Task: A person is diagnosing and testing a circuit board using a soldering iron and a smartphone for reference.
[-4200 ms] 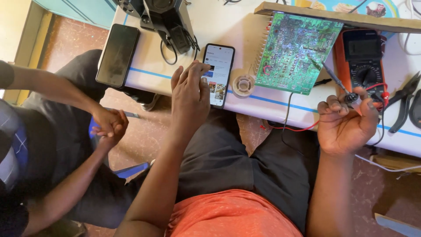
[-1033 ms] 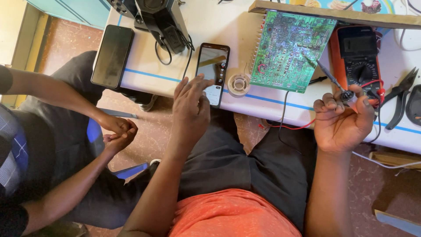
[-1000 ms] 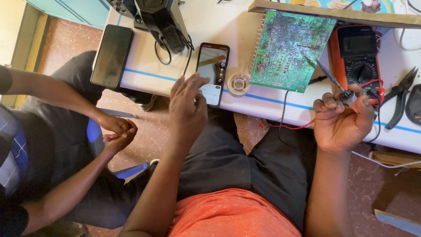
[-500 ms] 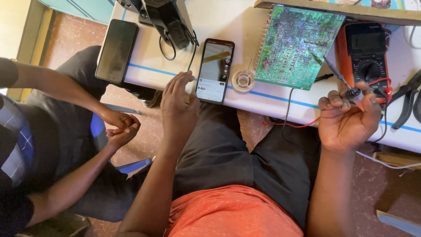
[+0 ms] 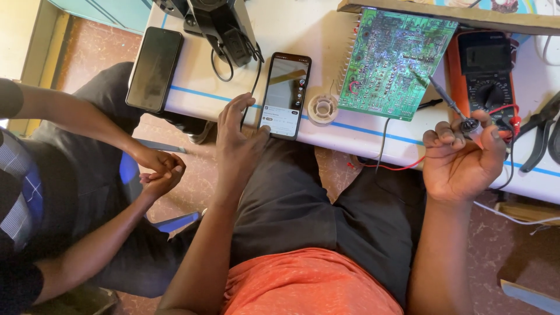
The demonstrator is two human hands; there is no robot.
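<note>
My left hand (image 5: 238,143) rests at the table's front edge, fingers spread, thumb touching the lower left corner of a lit phone (image 5: 286,95). My right hand (image 5: 462,158) is closed on a black probe (image 5: 446,100) whose tip points at the green circuit board (image 5: 394,63). A red lead (image 5: 389,167) hangs from that hand. An orange multimeter (image 5: 485,73) lies just right of the board.
A second dark phone (image 5: 154,69) lies at the table's left end. A black device with a cable (image 5: 224,29) sits behind the lit phone. A solder spool (image 5: 322,108) lies beside the board, pliers (image 5: 539,137) at far right. A seated person's clasped hands (image 5: 158,171) are at left.
My left hand slid off the phone screen down to its lower left corner. The right hand kept its hold on the probe at the board.
</note>
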